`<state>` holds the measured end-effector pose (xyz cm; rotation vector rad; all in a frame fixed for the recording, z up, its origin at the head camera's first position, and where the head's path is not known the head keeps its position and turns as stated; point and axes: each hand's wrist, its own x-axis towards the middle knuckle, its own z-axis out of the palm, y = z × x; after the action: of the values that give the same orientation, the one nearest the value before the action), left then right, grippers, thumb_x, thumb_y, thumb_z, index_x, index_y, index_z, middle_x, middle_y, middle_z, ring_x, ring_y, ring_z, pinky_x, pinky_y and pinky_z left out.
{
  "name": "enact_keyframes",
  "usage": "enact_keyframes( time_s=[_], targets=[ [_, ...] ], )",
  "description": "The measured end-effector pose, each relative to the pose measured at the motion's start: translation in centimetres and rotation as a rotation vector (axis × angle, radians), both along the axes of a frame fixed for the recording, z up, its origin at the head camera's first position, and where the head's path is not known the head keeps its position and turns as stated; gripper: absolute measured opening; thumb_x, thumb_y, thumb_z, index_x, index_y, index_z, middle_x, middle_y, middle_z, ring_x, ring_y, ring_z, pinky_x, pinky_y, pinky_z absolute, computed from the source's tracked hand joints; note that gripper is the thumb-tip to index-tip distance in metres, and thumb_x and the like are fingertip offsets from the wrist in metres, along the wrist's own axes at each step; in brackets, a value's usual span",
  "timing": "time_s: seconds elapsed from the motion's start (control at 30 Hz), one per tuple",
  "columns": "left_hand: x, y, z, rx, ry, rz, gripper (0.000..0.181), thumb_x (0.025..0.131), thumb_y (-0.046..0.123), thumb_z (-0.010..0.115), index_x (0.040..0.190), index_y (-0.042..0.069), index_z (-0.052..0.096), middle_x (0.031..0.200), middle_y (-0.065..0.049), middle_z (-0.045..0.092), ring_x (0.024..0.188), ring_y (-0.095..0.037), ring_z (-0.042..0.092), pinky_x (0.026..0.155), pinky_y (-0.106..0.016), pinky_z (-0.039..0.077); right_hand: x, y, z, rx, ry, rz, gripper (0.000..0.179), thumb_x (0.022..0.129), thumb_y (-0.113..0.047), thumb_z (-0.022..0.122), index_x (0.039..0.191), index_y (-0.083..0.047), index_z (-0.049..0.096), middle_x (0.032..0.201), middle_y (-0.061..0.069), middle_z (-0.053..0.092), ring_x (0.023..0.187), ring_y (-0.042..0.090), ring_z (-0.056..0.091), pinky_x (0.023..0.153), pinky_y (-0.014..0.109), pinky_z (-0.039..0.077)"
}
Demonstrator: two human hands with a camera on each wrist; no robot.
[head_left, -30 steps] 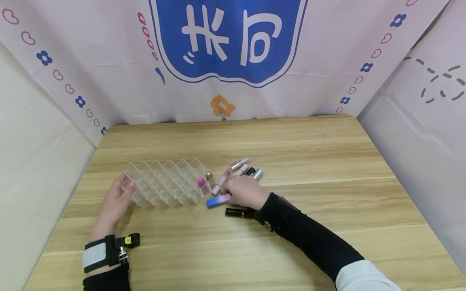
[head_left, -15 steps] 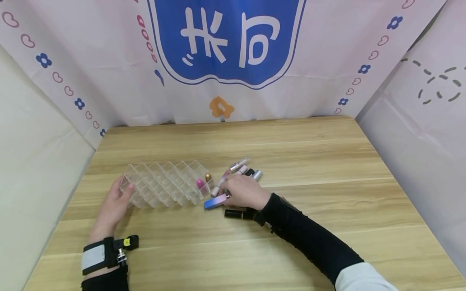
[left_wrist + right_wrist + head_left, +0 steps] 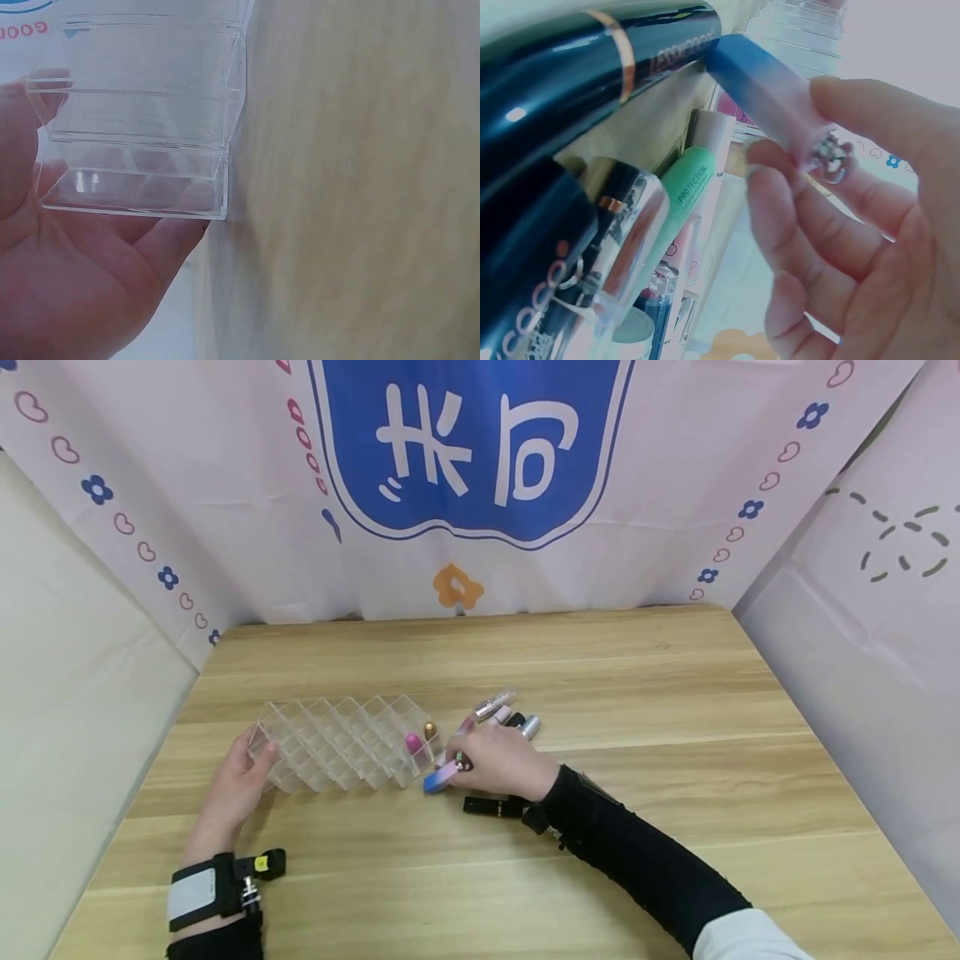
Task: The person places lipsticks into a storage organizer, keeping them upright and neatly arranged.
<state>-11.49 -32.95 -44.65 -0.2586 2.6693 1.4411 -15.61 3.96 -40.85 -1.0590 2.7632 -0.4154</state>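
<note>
"Where was the blue-and-pink tube (image 3: 441,778)?"

"Just beside the near right corner of the clear organizer (image 3: 330,745), pinched in the right hand (image 3: 504,762), thumb against one side, fingers against the other."

"Which way did it point?"

"In the head view its blue end aimed down and left; the long axis slanted up rightward to the pink, jewelled end at the fingers. Whether it touched the table (image 3: 600,877), I couldn't tell."

"And the organizer?"

"Its long axis ran left to right, the left hand (image 3: 236,781) clasped round its left end. A pink tube (image 3: 414,743) and a gold tube (image 3: 430,730) sat toward its right end."
</note>
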Motion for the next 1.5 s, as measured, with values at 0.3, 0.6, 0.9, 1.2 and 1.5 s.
enact_keyframes(
  time_s=[0.3,0.6,0.9,1.2,1.5],
  targets=[
    [0.0,-0.1,-0.1,-0.009,0.002,0.0,0.071,0.105,0.045,0.033,0.158,0.007,0.004,0.161,-0.03,0.011,0.143,-0.057,0.017,0.109,-0.074,0.021,-0.2,-0.1,0.4,-0.078,0.029,0.018,0.024,0.088,-0.043,0.071,0.1,-0.022,0.071,0.076,-0.012,0.059,0.066,0.003,0.052,0.054,0.017,0.041],
    [0.0,-0.1,0.0,0.005,-0.007,0.0,0.071,0.105,0.045,0.032,0.158,0.008,0.002,0.162,-0.029,0.009,0.144,-0.057,0.015,0.109,-0.074,0.022,-0.1,-0.5,1.7,-0.198,0.039,0.021,0.021,0.09,-0.039,0.068,0.101,-0.022,0.072,0.078,-0.013,0.066,0.066,0.0,0.056,0.056,0.015,0.045],
    [0.1,0.0,0.1,0.022,-0.01,-0.005,0.073,0.105,0.046,0.033,0.158,0.007,0.002,0.162,-0.028,0.009,0.144,-0.056,0.015,0.109,-0.074,0.021,-0.1,-1.0,2.1,-0.307,0.066,0.029,0.018,0.089,-0.038,0.067,0.097,-0.022,0.072,0.074,-0.014,0.065,0.065,-0.001,0.055,0.056,0.013,0.045],
    [0.0,0.1,-0.1,0.032,0.013,-0.002,0.071,0.106,0.044,0.033,0.158,0.007,0.003,0.162,-0.029,0.01,0.144,-0.056,0.016,0.109,-0.074,0.021,-0.3,-1.5,2.8,-0.322,0.061,0.013,0.02,0.089,-0.041,0.069,0.099,-0.023,0.073,0.072,-0.014,0.062,0.063,-0.001,0.053,0.055,0.014,0.044],
    [0.1,0.1,0.0,0.038,0.023,0.007,0.071,0.106,0.043,0.034,0.158,0.005,0.004,0.161,-0.029,0.011,0.144,-0.057,0.016,0.11,-0.074,0.02,-0.4,-2.6,3.2,-0.384,0.039,-0.003,0.021,0.089,-0.04,0.071,0.099,-0.021,0.073,0.074,-0.013,0.064,0.065,-0.001,0.054,0.057,0.014,0.044]
  ],
)
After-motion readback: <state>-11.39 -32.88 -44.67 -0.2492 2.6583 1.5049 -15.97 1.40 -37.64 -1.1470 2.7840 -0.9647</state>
